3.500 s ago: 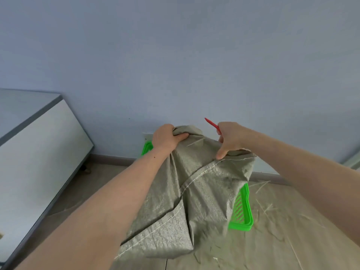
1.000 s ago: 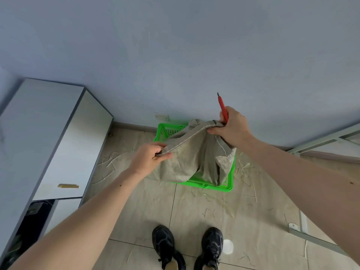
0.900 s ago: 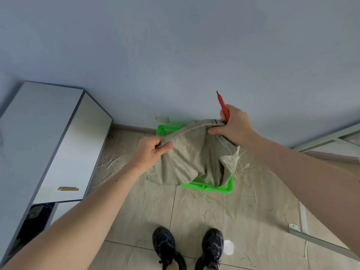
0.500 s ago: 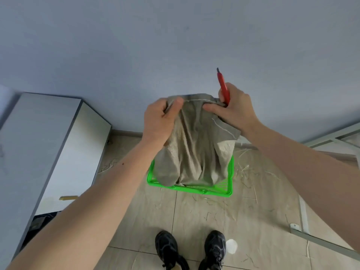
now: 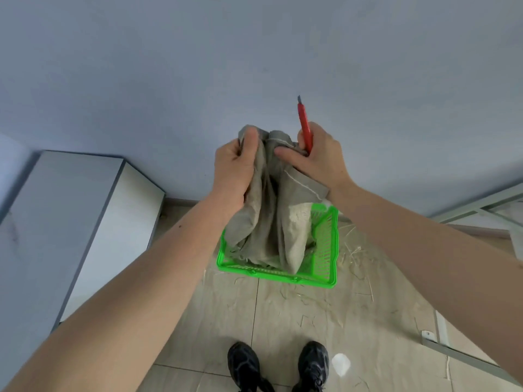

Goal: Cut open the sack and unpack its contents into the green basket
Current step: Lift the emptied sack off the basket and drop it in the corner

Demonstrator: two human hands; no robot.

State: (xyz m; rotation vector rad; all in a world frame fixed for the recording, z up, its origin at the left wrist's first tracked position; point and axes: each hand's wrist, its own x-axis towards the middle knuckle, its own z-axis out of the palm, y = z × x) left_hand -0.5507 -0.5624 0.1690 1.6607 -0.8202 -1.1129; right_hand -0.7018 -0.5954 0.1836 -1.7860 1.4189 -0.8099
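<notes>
A grey-green woven sack [image 5: 271, 216] hangs limp and bunched from both my hands, its lower end dangling into the green basket [image 5: 325, 250] on the floor. My left hand [image 5: 235, 165] is clenched on the sack's top left corner. My right hand [image 5: 317, 159] pinches the top right part of the sack and also holds a red utility knife [image 5: 305, 127] that points upward. The sack hides what lies inside the basket.
A white cabinet [image 5: 65, 222] stands against the wall at the left. Straw-like scraps litter the tiled floor [image 5: 325, 306] around the basket. A grey metal frame [image 5: 458, 349] lies at the right. My black shoes [image 5: 246, 366] stand just behind the basket.
Both hands have lifted the sack higher and come closer together, so it hangs narrow over the basket instead of spread wide. The knife now points straight up.
</notes>
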